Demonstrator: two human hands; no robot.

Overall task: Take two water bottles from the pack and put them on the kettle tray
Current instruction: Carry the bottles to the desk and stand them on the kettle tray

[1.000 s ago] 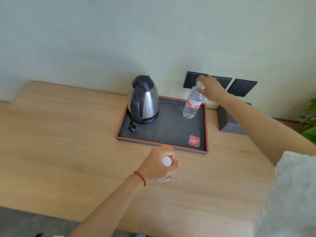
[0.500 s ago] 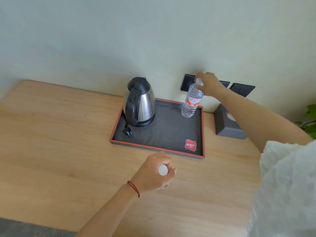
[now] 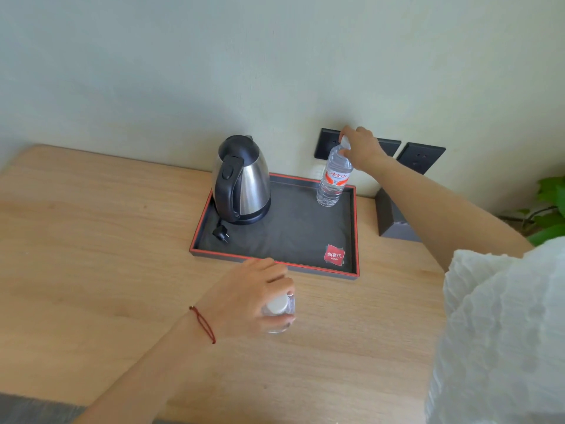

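From your head camera, your right hand [image 3: 362, 148] reaches out over the far right corner of the kettle tray [image 3: 275, 261] and grips the neck and white cap of a water bottle [image 3: 333, 179]. That bottle stands upright with its base on the dark tray mat, close to the tray's back rim and right edge, well apart from the steel kettle [image 3: 241, 182] at the tray's left end. The kettle's plug [image 3: 220, 234] lies on the mat just in front of it.

Your left hand [image 3: 253, 298], with a red string on the wrist, is closed around the top of the second bottle [image 3: 279, 310]; you see its white cap from above between your fingers. This bottle is over the wooden table [image 3: 91, 255], just short of the tray's near rim. Whether its base touches the table is hidden under your hand.

A red logo card [image 3: 334, 255] lies in the tray's near right corner.
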